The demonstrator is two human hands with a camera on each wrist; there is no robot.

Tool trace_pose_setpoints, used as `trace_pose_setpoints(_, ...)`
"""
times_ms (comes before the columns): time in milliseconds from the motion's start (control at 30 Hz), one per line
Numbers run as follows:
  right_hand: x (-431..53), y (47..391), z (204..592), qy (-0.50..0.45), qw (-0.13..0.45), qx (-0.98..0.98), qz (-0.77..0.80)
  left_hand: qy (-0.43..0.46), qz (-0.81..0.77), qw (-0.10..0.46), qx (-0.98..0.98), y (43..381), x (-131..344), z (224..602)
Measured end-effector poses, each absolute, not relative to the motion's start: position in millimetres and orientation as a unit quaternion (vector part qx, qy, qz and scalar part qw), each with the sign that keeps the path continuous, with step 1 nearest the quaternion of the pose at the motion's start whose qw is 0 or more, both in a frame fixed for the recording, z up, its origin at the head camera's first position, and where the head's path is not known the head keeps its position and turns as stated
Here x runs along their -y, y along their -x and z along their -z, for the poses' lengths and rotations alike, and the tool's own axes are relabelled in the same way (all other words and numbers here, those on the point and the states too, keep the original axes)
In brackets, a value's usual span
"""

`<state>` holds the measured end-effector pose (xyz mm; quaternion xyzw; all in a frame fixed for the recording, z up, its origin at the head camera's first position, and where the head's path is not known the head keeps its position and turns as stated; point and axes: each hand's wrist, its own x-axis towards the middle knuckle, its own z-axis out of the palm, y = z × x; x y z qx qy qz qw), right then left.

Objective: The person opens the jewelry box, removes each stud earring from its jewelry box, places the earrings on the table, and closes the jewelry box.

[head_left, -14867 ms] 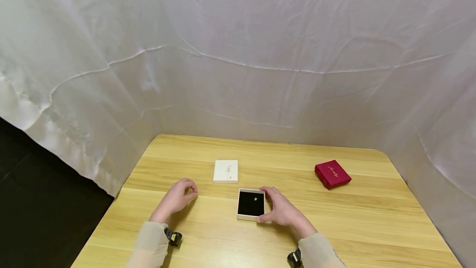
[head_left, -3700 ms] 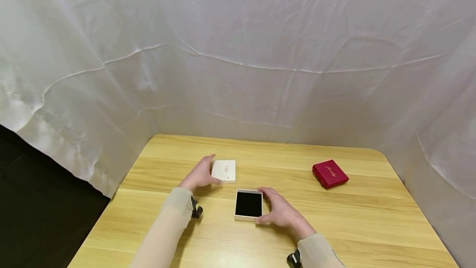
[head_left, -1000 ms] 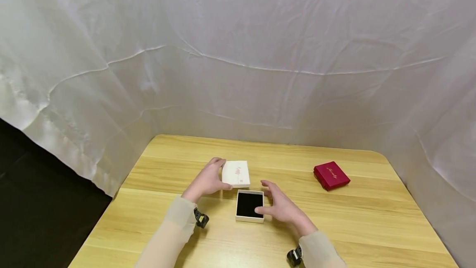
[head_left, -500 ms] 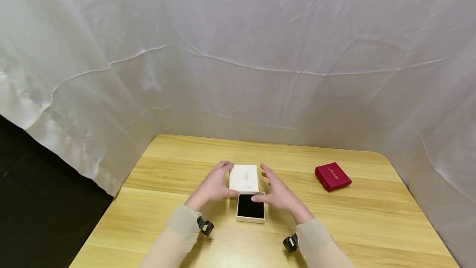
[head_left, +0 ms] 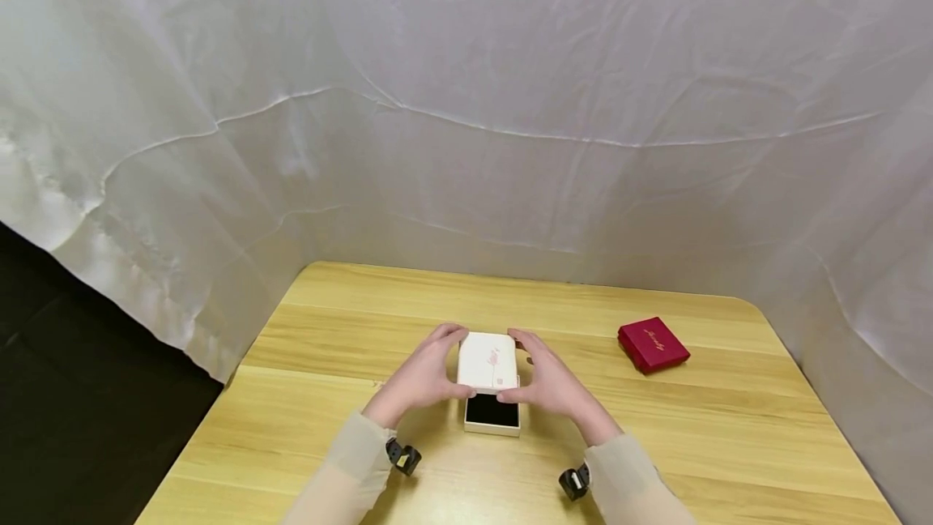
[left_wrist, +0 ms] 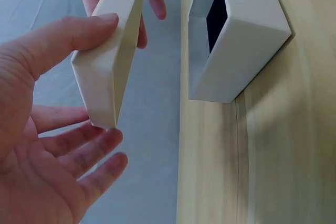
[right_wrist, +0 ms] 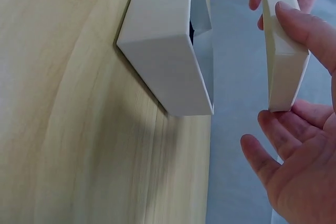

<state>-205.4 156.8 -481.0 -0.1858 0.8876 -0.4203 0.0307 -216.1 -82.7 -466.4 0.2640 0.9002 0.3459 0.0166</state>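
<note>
A white jewelry box lid (head_left: 486,359) with a pink flower print is held above the table by both hands. My left hand (head_left: 424,371) grips its left side, thumb along the near edge. On the right side my right hand (head_left: 551,379) grips it the same way. Below it the white box base (head_left: 492,429) stands on the table with black padding inside; the lid hides its far part. Both wrist views show a gap between the lid (left_wrist: 105,56) and the base (right_wrist: 163,51), the lid's hollow side facing down.
A dark red box (head_left: 653,344) with gold lettering lies at the right on the wooden table (head_left: 729,420). Pale cloth (head_left: 510,185) hangs behind and along both sides. A tiny pale speck (head_left: 377,384) shows beside my left hand, too small to identify.
The small star-shaped piece on the padding 14.9 s ago was gone from there 3.7 s ago. My left hand brought the lid from the back left over the base; my right hand has joined it.
</note>
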Motion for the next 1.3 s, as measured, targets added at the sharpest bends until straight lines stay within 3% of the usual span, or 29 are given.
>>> trace_pose_setpoints(600, -168, 183, 486, 0.186, 0.028, -0.900, 0.394, -0.287, -0.369, 0.061, -0.882, 197, 87, 477)
trace_pose_setpoints(1300, -166, 174, 506, 0.171, 0.041, -0.903, 0.392, -0.302, -0.371, 0.057, -0.876, 194, 87, 499)
